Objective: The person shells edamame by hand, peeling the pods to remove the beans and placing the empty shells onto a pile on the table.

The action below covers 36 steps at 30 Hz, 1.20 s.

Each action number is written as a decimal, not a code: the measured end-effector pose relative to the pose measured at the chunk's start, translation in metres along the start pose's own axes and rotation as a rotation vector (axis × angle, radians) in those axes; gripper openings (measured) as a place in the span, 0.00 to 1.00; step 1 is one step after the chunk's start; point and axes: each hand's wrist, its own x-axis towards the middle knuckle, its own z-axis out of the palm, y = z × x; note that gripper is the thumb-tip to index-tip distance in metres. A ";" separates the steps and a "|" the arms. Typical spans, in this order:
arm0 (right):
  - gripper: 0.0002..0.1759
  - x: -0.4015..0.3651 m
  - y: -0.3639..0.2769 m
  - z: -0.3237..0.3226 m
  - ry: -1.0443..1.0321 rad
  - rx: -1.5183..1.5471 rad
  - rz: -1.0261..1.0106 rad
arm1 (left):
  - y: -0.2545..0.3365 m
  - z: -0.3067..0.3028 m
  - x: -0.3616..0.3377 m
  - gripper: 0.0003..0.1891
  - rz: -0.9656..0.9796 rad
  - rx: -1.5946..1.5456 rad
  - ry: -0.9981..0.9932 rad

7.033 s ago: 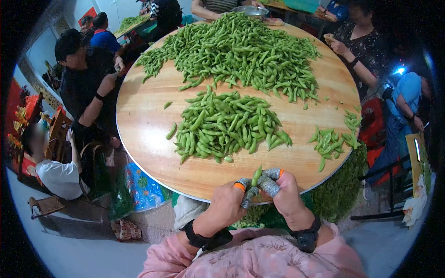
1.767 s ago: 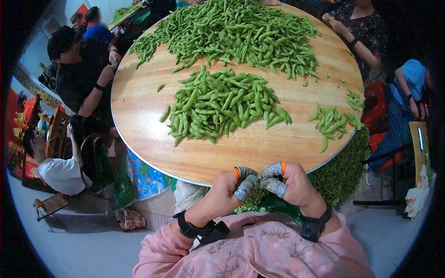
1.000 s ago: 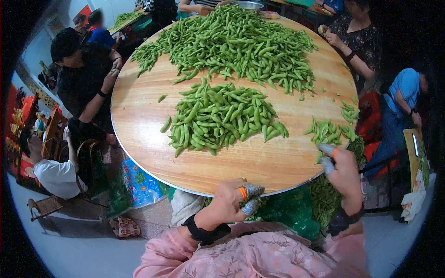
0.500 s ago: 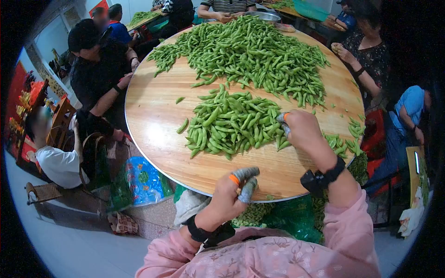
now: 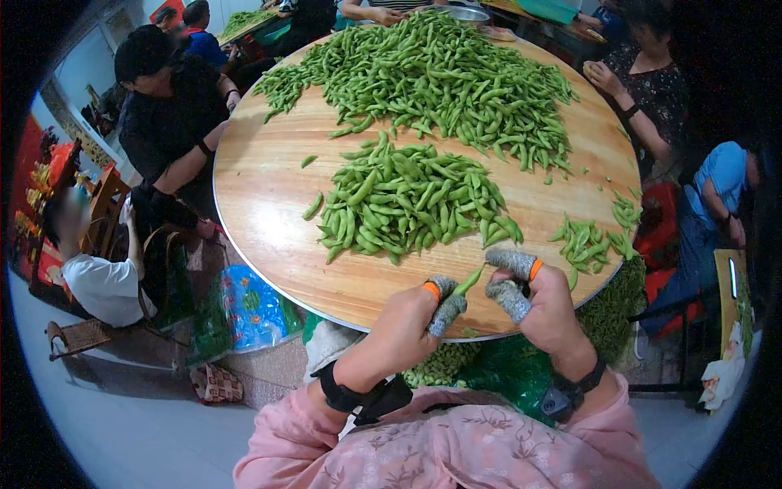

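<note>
A green edamame pod (image 5: 467,282) is pinched between the thumb and forefinger of my left hand (image 5: 407,326), over the near edge of the round wooden table. My right hand (image 5: 547,306) is just right of the pod, its thumb and forefinger apart with nothing visible between them. Grey finger covers with orange bands are on the thumb and forefinger of both hands. Beyond my hands lies a small heap of pods (image 5: 407,200). A much larger pod pile (image 5: 440,81) spreads behind it.
The round wooden table (image 5: 269,187) has loose pods (image 5: 585,244) at its right edge. Below the near edge are a green plastic bag (image 5: 509,371) and a mass of pods (image 5: 444,363). A person in black (image 5: 175,122) sits left; another person (image 5: 648,98) sits right.
My right hand has come back from the small heap towards my left hand. A pod now shows in my left fingers, which were parted and empty before.
</note>
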 end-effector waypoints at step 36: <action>0.08 -0.017 0.038 0.014 -0.183 0.640 0.154 | -0.012 0.016 -0.027 0.07 0.027 -0.181 0.076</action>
